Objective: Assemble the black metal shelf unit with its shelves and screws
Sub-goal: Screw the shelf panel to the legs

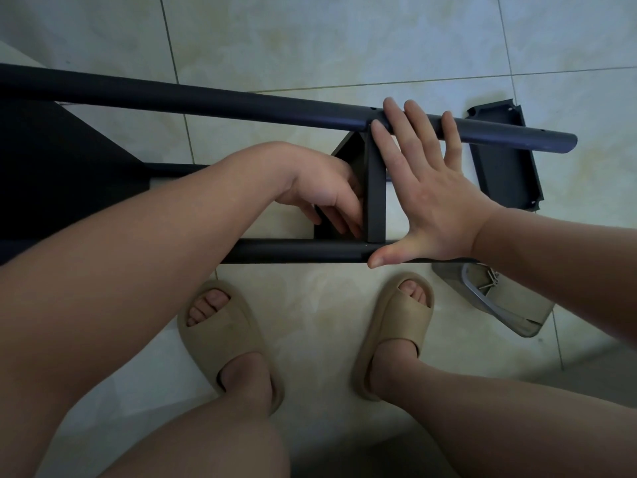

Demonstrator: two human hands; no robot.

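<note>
Black shelf unit [241, 102] lies on its side on the tile floor [344, 46], just in front of the person. One shelf [376, 201] stands on its edge between the far pole [103, 86] and the near pole [293, 250].

The right hand [427, 194] is flat and spread wide. Its fingertips rest on the far pole, its thumb rests on the near pole, and its palm is by the shelf. I think it is there to keep the shelf straight and stop it from tipping. The left hand [320, 191] is on the other side of the shelf, with bent fingers. I cannot tell if it holds a screw or only touches the shelf.

The poles are long, round, dark and smooth, with small screw holes near one end. The shelf looks thin from here, like a flat black board.

Another shelf [503, 160] lies loose on the floor by the far pole's end. A gray tray [517, 307] with small metal parts sits on the right, closer to the person.
</note>
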